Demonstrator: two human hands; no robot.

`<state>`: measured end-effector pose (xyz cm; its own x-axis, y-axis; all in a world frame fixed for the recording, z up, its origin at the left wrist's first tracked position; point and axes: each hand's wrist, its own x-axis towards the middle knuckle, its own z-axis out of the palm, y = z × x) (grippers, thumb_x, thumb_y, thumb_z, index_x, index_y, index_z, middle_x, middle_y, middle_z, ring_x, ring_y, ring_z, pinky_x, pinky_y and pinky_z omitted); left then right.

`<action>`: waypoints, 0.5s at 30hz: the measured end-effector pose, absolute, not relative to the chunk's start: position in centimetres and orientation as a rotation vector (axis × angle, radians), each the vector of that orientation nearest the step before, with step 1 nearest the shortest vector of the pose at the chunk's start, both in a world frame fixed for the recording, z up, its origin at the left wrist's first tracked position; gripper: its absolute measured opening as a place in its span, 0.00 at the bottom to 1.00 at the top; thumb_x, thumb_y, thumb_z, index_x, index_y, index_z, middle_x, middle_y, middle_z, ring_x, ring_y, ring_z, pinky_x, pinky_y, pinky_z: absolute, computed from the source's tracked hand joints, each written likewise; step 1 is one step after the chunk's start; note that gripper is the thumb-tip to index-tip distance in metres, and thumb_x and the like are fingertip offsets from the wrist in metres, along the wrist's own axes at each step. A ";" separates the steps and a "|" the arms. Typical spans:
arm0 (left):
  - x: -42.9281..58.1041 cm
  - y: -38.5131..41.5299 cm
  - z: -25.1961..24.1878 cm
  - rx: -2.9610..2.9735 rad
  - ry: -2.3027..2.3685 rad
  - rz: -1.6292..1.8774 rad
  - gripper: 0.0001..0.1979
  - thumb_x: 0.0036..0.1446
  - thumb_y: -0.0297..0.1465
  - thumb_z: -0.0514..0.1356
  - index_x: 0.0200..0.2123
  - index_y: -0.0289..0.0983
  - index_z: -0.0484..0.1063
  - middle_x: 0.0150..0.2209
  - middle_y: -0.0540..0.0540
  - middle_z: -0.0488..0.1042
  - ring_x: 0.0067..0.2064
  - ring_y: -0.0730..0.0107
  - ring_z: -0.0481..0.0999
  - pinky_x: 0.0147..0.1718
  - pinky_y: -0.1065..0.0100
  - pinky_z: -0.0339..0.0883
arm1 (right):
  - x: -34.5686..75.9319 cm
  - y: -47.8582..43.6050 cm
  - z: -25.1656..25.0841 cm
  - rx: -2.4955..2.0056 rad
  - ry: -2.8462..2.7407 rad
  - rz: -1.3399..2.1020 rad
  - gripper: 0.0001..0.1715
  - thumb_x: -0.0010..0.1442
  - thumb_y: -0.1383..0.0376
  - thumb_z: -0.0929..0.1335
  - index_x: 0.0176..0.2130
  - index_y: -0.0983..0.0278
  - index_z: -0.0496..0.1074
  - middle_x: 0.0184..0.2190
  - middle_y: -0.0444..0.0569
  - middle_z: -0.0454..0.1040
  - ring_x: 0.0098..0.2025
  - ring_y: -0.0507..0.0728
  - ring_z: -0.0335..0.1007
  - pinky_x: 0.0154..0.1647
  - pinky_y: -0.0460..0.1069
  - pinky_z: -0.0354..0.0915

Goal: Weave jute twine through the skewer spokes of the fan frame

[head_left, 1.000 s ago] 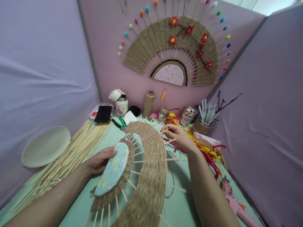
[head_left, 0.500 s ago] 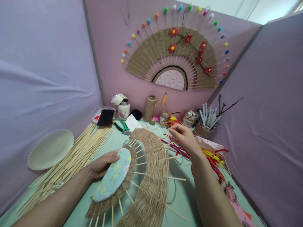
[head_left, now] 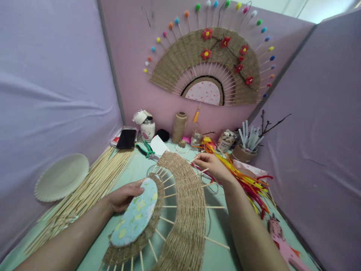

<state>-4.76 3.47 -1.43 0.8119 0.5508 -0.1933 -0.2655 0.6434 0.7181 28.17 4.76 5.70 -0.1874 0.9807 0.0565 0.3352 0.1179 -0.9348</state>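
Note:
My left hand (head_left: 126, 196) grips a woven twine fan by its flat inner edge. The thumb lies on the half-round centre (head_left: 137, 214), which is covered in light blue cloth with yellow-green shapes, while the other fingers are hidden underneath. Thin bamboo sticks (head_left: 169, 206) run out from the centre through a wide brown woven band (head_left: 188, 199), and their bare ends stick out past its outer edge. At the band's upper right, my right hand (head_left: 210, 166) is closed in a pinch at the end of one bamboo stick. A loose strand of twine (head_left: 209, 222) hangs beside the band.
Loose bamboo sticks (head_left: 93, 184) and a white plate (head_left: 62, 177) lie left. Green-handled pliers (head_left: 147, 149), a phone (head_left: 126, 139) and a twine spool (head_left: 179, 127) are behind. Coloured pipe cleaners (head_left: 248, 180) and a pink glue gun (head_left: 282, 241) lie right. A decorated fan (head_left: 180, 56) hangs ahead.
My right hand has come down and slightly left, closer to the band's edge. The fan has shifted a little to the right, with my left hand still holding it.

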 end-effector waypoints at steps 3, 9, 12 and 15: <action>-4.7 3.3 -1.4 0.736 0.378 0.445 0.23 0.50 0.28 0.66 0.51 0.35 0.71 0.39 0.41 0.80 0.40 0.62 0.81 0.41 0.66 0.73 | 27.9 4.9 5.5 -1.282 -1.597 1.061 0.10 0.53 0.59 0.68 0.28 0.64 0.70 0.24 0.42 0.66 0.26 0.50 0.58 0.28 0.47 0.55; -4.8 3.2 -1.5 0.735 0.339 0.431 0.22 0.51 0.27 0.66 0.51 0.36 0.72 0.41 0.41 0.80 0.43 0.61 0.80 0.44 0.65 0.72 | 27.7 5.2 5.2 -1.227 -1.541 0.877 0.09 0.53 0.59 0.69 0.29 0.64 0.71 0.26 0.43 0.69 0.29 0.51 0.62 0.31 0.47 0.58; -4.9 3.3 -1.5 0.728 0.335 0.416 0.22 0.51 0.27 0.65 0.51 0.36 0.72 0.43 0.40 0.80 0.43 0.62 0.80 0.43 0.65 0.72 | 27.9 5.4 5.2 -1.205 -1.513 0.773 0.10 0.53 0.59 0.70 0.28 0.64 0.71 0.25 0.43 0.69 0.28 0.51 0.61 0.31 0.47 0.59; -4.9 3.2 -1.5 0.716 0.328 0.395 0.23 0.51 0.28 0.65 0.52 0.35 0.71 0.42 0.40 0.80 0.42 0.62 0.80 0.41 0.67 0.72 | 28.1 5.4 5.2 -1.210 -1.562 0.719 0.09 0.53 0.60 0.69 0.28 0.63 0.71 0.24 0.43 0.69 0.28 0.51 0.61 0.31 0.47 0.59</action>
<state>-4.90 3.24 -1.52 0.8764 0.4560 -0.1547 -0.2357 0.6864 0.6879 28.06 5.41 5.21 -0.0078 0.9392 0.3432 0.3496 0.3241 -0.8790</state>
